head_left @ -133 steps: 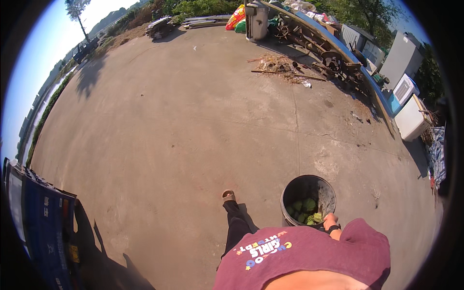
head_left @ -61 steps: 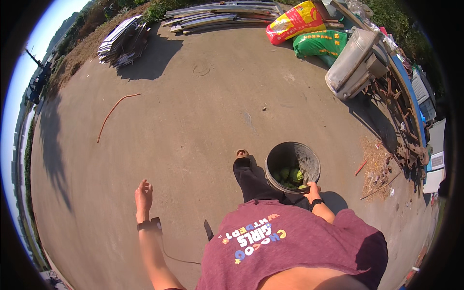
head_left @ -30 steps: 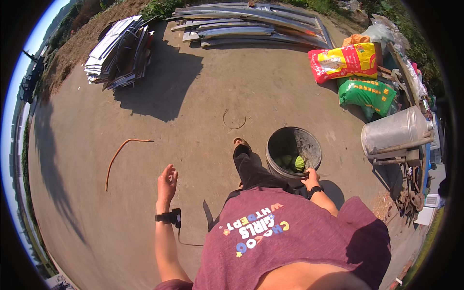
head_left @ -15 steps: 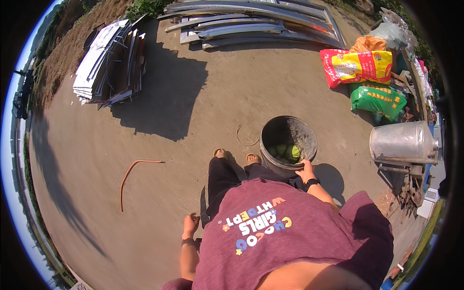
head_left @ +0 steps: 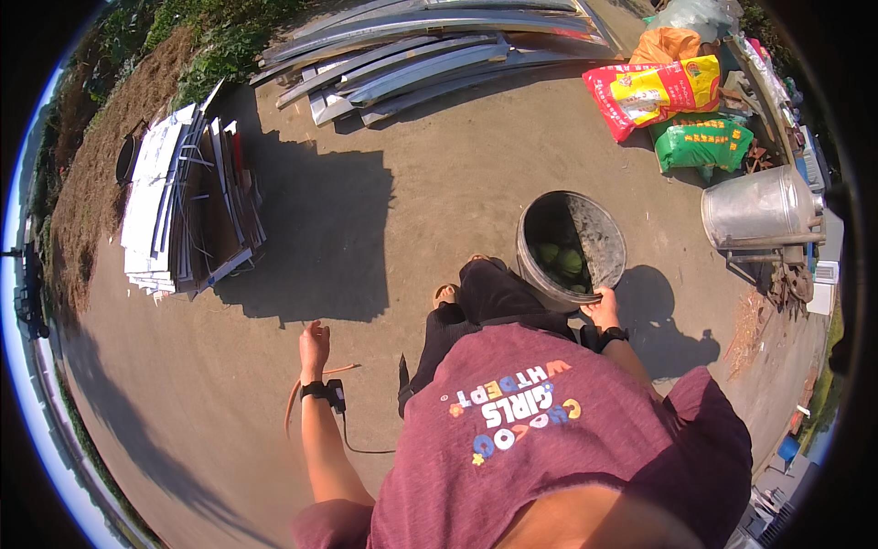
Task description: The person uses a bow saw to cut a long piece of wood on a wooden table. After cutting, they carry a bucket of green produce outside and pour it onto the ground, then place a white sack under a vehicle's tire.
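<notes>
From up here I see my right hand (head_left: pixel 604 308) closed on the near rim of a round grey bucket (head_left: pixel 594 240), carrying it at my right side above the concrete yard (head_left: pixel 439 183). A few green fruits (head_left: pixel 560 259) lie in its bottom; most of the inside is bare, so I judge the load small and the carrying only partway done, with the bucket not yet set down anywhere. My left hand (head_left: pixel 314 343) hangs free and loosely open, holding nothing, out over the ground. Ahead lie a stack of flat sheets (head_left: pixel 178 206), long metal panels (head_left: pixel 430 50), a red-and-yellow sack (head_left: pixel 654 91), a green sack (head_left: pixel 700 146) and a metal drum (head_left: pixel 759 206) on its side.
</notes>
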`<state>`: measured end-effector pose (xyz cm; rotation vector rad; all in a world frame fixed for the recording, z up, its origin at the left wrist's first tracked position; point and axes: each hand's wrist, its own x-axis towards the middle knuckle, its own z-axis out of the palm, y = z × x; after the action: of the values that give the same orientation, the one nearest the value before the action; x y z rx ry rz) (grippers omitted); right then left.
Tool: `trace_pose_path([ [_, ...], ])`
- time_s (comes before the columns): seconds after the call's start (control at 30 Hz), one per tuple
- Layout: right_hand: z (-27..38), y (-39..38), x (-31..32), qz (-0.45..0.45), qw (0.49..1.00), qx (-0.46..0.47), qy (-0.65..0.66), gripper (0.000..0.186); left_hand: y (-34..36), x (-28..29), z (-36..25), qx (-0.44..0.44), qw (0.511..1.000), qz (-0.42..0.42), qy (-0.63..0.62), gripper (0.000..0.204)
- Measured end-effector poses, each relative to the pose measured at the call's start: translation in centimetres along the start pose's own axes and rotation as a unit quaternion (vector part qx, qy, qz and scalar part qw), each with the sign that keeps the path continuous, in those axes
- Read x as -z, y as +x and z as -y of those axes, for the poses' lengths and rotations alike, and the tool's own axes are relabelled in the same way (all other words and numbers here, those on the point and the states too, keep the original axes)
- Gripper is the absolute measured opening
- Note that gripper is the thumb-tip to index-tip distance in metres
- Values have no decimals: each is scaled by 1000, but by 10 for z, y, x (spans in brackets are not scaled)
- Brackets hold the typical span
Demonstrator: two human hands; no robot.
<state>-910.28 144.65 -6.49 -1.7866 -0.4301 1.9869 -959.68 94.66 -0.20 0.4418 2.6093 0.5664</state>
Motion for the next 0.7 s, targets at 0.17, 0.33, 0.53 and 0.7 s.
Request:
trace_pose_path([
  [0.17, -14, 32, -8, -123, 990, -57, 49, 22, 102, 6, -17, -53, 999, -4, 12, 31],
  [0.33, -13, 44, -39, -70, 768, 242, -589, 59, 154, -30, -58, -74, 987, 121, 76, 23],
  [0.53, 11, 27, -100, -178, 765, 185, -591, 70, 199, -59, -107, -69, 962, 254, 78, 23],
  [0.7, 45, 30, -155, -237, 736, 201, -601, 65, 301, -58, -137, -133, 948, 269, 103, 24],
])
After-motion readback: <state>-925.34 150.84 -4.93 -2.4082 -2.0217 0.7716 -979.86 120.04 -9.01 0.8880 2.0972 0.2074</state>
